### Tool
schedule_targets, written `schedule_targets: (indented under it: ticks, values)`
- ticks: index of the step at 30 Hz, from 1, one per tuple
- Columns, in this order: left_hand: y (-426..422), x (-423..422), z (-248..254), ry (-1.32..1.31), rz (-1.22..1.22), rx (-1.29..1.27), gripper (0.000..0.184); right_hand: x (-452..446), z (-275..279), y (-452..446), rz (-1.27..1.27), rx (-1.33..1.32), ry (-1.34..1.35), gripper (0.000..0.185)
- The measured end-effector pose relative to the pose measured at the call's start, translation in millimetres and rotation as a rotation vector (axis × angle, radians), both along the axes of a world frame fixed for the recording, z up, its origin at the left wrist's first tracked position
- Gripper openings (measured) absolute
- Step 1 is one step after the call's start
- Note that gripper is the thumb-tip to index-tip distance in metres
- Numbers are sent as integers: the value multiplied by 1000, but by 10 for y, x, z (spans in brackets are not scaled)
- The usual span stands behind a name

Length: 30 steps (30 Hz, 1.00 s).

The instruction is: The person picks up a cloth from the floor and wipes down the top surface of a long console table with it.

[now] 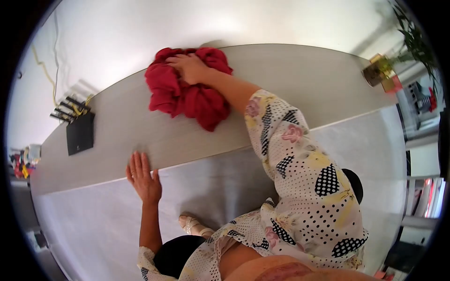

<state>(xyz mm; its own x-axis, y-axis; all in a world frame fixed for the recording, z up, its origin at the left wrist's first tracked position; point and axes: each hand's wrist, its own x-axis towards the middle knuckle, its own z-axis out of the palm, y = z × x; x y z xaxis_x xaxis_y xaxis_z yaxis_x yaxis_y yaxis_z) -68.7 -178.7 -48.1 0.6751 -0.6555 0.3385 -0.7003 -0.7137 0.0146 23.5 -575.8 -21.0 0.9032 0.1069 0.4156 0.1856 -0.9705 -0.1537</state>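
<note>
A crumpled red cloth [204, 104] lies in a heap on the grey tabletop [286, 75], close to the wall. My right hand [190, 69] rests on top of the cloth near its upper edge, with the fingers stretched out towards the left. At the front edge of the table, lower left of the cloth, my left hand [144, 180] lies flat, its fingers extended on the surface and nothing held in it. The right forearm reaches across the table to the cloth.
A black router [80, 133] with several antennas stands at the table's left. A glass vase [373, 75] with a green plant is at the far right end. Below the table edge are a sandalled foot [194, 225] and a black round seat [180, 255].
</note>
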Motion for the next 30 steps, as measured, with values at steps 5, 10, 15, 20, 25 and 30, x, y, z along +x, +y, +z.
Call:
schedule_targets:
  ticks: [5,10,15,20,25,30]
  values:
    - [307,393,-200,-56,-57,19,53,-938,-349,-1104,-313,25,-28,51]
    - [378,661,-423,-96,-40,31,50,-2253,-286,-2095,-942,87,-12,48]
    - [615,1105,-422,-13,-20,88,51,-3348,-634,-2542,-1392,0,269,56]
    - [517,1302,-638,3,14,51,51,-3454,-796,-2471,-1360,-33,228,55]
    - [434,1425,-715,67,78,39,57,-2633,-953,-1876,-842,-91,45,68]
    - [445,1168,-566,109,-6,37,57,-1894,-560,-232,-380,-45,106,70]
